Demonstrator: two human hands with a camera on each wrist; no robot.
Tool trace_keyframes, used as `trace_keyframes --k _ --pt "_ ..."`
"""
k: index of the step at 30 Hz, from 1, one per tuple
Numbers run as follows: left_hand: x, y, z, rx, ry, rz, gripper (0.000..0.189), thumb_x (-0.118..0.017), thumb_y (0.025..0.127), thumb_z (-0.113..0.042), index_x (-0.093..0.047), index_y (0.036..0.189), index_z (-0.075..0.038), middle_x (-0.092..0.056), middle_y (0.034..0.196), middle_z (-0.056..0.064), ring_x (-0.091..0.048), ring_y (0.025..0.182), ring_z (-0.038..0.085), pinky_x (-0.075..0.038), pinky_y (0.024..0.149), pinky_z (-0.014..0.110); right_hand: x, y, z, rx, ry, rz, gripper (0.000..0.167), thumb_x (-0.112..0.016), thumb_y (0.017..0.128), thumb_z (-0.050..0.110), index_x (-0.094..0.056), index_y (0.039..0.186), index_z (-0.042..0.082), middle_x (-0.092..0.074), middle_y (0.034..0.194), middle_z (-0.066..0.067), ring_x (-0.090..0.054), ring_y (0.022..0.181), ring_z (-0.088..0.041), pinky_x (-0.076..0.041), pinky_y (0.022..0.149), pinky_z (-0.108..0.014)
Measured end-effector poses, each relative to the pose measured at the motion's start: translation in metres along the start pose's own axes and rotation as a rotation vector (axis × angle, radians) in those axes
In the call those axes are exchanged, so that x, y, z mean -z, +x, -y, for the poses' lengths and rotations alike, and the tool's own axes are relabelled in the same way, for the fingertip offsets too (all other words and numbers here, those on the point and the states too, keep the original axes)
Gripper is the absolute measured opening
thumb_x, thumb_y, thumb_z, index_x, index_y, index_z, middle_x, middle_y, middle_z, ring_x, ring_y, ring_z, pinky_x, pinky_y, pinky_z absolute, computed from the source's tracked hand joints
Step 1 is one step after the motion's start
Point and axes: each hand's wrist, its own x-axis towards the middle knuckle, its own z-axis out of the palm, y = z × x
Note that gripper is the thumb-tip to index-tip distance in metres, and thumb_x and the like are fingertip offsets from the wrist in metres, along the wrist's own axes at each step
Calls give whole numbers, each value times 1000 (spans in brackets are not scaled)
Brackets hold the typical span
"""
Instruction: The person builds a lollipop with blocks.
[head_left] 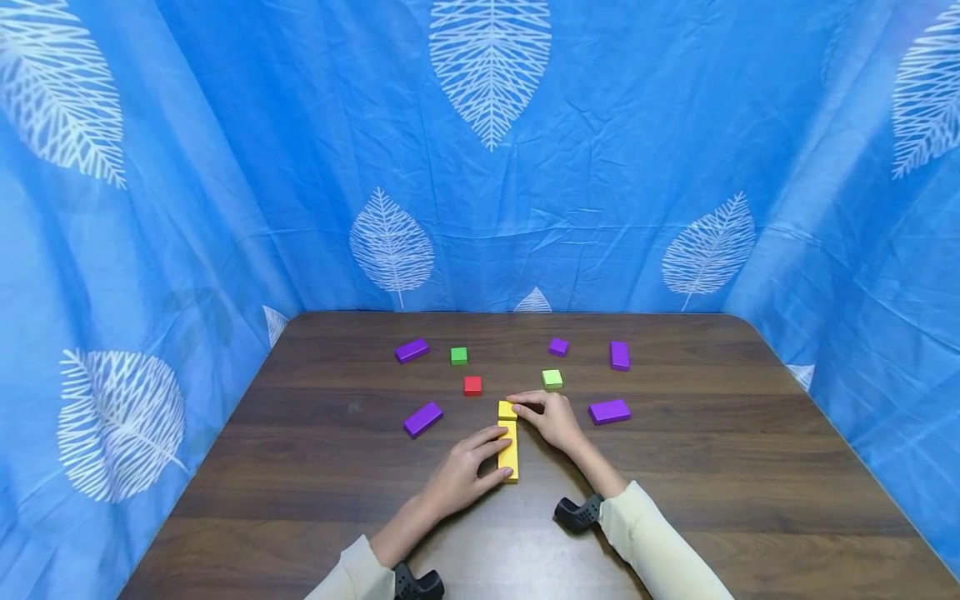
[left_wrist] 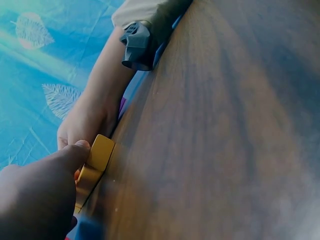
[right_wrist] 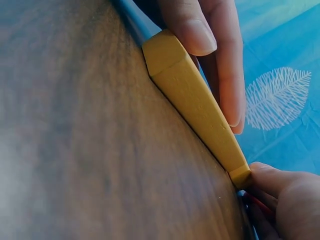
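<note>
Near the middle of the table, a long yellow block [head_left: 509, 458] lies with a small yellow block [head_left: 507, 412] against its far end. My left hand [head_left: 459, 473] rests on the long block from the left, fingers extended over its top and thumb near its close end. From the right, my right hand [head_left: 555, 419] pinches the small block, thumb on its side. In the right wrist view the two yellow blocks appear as one line, with my right thumb [right_wrist: 267, 177] touching the small one. The undersides of both hands are hidden in the head view.
A red block [head_left: 472, 386], a green block [head_left: 459, 357] and a light green block [head_left: 552, 379] lie beyond the hands. Several purple blocks are scattered around, one left [head_left: 423, 419] and one right [head_left: 609, 412]. Blue leaf-patterned cloth [head_left: 622, 150] surrounds the wooden table [head_left: 300, 483].
</note>
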Motion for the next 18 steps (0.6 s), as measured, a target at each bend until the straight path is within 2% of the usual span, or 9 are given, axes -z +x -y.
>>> trace_keyframes --k 18 --pt "-3 -1 3 -53 -10 -46 42 -65 87 -33 -63 118 -5 -54 128 9 -50 119 23 -42 97 35 1 -4 -3 66 -3 22 20 -67 85 22 -73 103 16 -68 103 1 -61 101 -18 -46 90 -40"
